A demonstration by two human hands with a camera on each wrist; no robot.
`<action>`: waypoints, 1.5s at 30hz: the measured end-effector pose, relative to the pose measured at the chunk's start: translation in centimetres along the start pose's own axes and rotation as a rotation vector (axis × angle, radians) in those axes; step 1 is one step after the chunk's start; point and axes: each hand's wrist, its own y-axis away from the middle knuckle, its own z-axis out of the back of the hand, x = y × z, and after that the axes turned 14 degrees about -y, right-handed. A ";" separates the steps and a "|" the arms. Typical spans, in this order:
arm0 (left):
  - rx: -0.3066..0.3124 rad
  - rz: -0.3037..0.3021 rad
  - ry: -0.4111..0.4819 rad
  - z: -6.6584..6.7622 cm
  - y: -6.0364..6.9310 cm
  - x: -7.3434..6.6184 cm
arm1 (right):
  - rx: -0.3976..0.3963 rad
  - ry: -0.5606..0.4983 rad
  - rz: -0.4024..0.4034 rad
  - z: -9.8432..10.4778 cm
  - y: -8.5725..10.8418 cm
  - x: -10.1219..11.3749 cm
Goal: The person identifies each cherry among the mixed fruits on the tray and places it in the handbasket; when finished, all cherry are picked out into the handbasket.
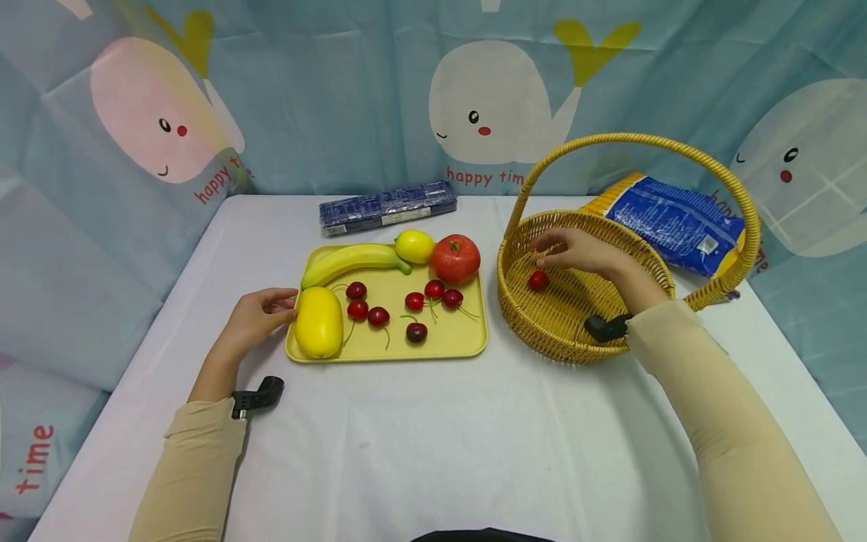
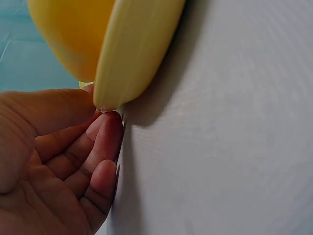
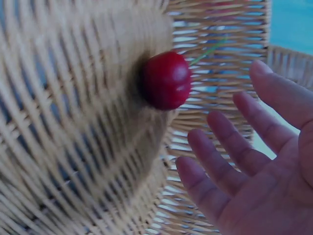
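Observation:
A yellow tray (image 1: 393, 359) holds a banana (image 1: 352, 260), a lemon (image 1: 415, 246), a red apple (image 1: 455, 259), a yellow oblong fruit (image 1: 319, 322) and several cherries (image 1: 378, 317). At its left edge my left hand (image 1: 254, 320) pinches the rim between thumb and fingers, as the left wrist view shows the hand (image 2: 63, 147) at the tray edge (image 2: 132, 54). Inside the wicker basket (image 1: 535, 331) lies one red cherry (image 1: 538, 280). Just above it is my right hand (image 1: 582, 252), fingers spread and apart from the cherry (image 3: 167, 81) in the right wrist view.
The basket's tall handle (image 1: 630, 138) arches over my right forearm. Behind the tray lies a dark blue packet (image 1: 388, 207), and a blue and yellow bag (image 1: 677, 222) lies behind the basket. A patterned curtain (image 1: 339, 98) hangs at the back of the white table (image 1: 433, 436).

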 end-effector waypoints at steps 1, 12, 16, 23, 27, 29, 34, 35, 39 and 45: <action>-0.002 0.000 -0.002 0.0 0.0 0.0 | -0.014 -0.003 0.015 0.0 0.1 0.2; -0.003 0.011 -0.033 0.1 -0.1 -0.3 | -0.111 -0.085 0.115 -0.5 1.7 2.3; 0.001 0.018 -0.038 0.1 -0.1 -0.5 | -0.123 -0.106 0.158 -1.1 2.7 3.8; 0.007 0.026 -0.033 0.0 -0.2 -0.2 | -0.133 -0.120 0.248 -1.9 3.9 6.5; 0.004 0.023 -0.023 -0.2 -0.2 0.0 | -0.123 -0.150 0.309 -2.9 4.3 7.9; 0.001 0.022 -0.018 -0.2 -0.2 0.0 | -0.118 -0.161 0.333 -3.8 4.3 8.8; 0.002 0.030 -0.017 -0.1 -0.1 0.0 | -0.078 -0.184 0.357 -6.8 3.8 10.6; 0.002 0.032 -0.017 -0.1 0.0 -0.1 | -0.068 -0.190 0.362 -7.4 3.5 10.8; 0.003 0.030 -0.015 -0.1 0.0 -0.2 | -0.016 -0.272 0.385 -10.1 2.5 11.0; 0.000 0.024 -0.007 0.0 0.1 -0.2 | 0.006 -0.391 0.383 -13.5 1.3 10.5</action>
